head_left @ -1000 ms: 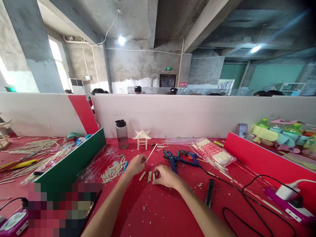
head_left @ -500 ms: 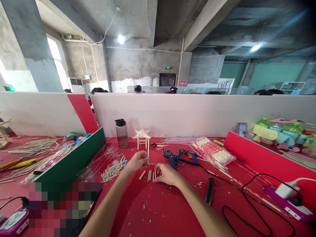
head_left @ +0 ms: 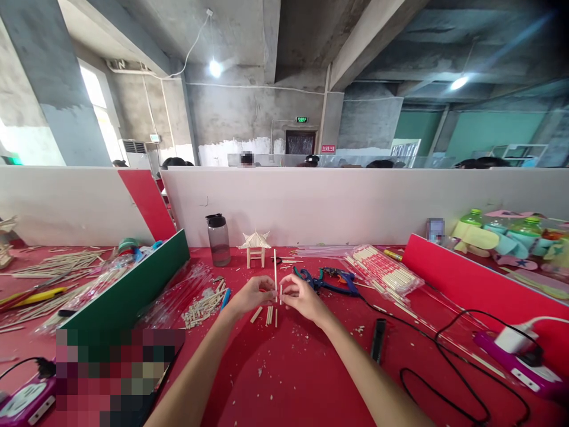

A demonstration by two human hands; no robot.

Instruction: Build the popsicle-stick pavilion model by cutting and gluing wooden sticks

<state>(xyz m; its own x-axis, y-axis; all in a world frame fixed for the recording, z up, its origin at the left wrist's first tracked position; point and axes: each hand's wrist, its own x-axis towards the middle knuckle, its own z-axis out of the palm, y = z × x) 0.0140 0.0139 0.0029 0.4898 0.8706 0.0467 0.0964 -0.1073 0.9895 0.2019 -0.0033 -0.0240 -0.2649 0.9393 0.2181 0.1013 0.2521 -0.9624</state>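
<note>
A long thin wooden stick (head_left: 275, 267) stands upright in the fingers of my left hand (head_left: 255, 295). My right hand (head_left: 303, 298) pinches a shorter wooden stick (head_left: 280, 290), also upright, close beside the long one. Whether the two sticks touch I cannot tell. On the red table just below my hands lie several short cut sticks (head_left: 269, 316). Behind my left hand stands a small wooden-stick pavilion (head_left: 255, 249) with a pointed roof. A pile of short stick pieces (head_left: 204, 308) and a blue pen-like item (head_left: 226, 298) lie left of my left hand.
A dark water bottle (head_left: 217, 240) stands at the back. Blue-handled pliers and a glue gun (head_left: 338, 283) lie right of my right hand, near packed sticks (head_left: 384, 270). A black cable (head_left: 438, 341) crosses the right side. Green (head_left: 133, 281) and red (head_left: 480, 284) dividers flank the table.
My right hand has lifted a short stick from the table and come up to my left hand. The long stick has shifted slightly right with my left hand.
</note>
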